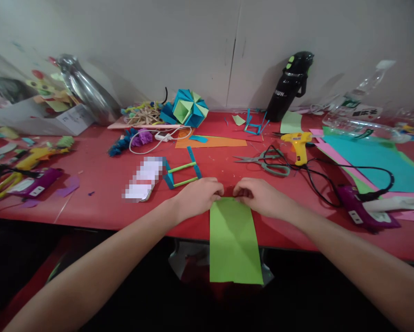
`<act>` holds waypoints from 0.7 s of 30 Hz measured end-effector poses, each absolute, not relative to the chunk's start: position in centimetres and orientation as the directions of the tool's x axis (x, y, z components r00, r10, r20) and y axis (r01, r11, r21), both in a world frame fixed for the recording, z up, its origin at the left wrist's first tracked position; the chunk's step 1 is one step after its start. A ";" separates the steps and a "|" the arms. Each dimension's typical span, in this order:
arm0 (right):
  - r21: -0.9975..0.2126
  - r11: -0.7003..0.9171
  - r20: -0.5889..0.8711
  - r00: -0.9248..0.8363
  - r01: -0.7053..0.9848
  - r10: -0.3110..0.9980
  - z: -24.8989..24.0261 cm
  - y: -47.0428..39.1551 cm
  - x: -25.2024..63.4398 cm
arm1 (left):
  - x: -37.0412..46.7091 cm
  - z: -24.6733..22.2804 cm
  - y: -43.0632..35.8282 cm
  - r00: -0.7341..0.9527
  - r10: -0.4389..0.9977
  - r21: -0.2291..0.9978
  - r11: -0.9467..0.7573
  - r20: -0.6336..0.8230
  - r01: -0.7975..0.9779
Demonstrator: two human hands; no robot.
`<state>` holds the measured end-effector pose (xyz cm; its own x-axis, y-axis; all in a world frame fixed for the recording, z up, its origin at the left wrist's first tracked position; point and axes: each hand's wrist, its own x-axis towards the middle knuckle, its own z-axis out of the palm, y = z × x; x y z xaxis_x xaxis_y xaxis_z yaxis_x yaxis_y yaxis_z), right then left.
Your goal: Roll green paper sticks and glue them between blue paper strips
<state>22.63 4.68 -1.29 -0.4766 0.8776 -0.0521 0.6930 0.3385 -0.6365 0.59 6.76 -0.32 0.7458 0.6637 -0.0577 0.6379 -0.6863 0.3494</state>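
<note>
A sheet of light green paper [233, 240] lies partly on the red table, its near end reaching out past the table's front edge. My left hand [205, 196] pinches its far left corner, fingers curled. At the far right corner, my right hand [250, 196] grips the same sheet between thumb and fingers. A small frame of blue strips and green paper rods [182, 168] lies just beyond my left hand. Grey-handled scissors [265, 162] rest beyond my right hand, apart from it.
Left of the frame lies a phone [144, 180]. A yellow glue gun [298, 145] with a black cord and a purple power strip [366, 212] are on the right. Behind stand a folded paper ball [189, 108], a black bottle [290, 87] and coloured sheets [369, 159].
</note>
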 end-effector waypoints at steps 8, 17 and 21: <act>-0.570 0.285 -0.183 -0.457 0.770 0.870 -0.7 5.0 22.3 | 1.0 0.1 6.2 0.757 0.650 0.245 -0.726 -0.062 0.643; -0.392 0.526 -0.024 -0.581 0.755 0.814 -0.7 4.3 22.9 | 1.3 0.3 4.7 0.849 0.527 -0.118 -0.842 0.020 0.526; -0.197 0.611 -0.031 -0.628 0.767 0.778 0.0 3.1 22.2 | 1.3 0.2 4.3 0.863 0.504 -0.155 -0.850 0.044 0.504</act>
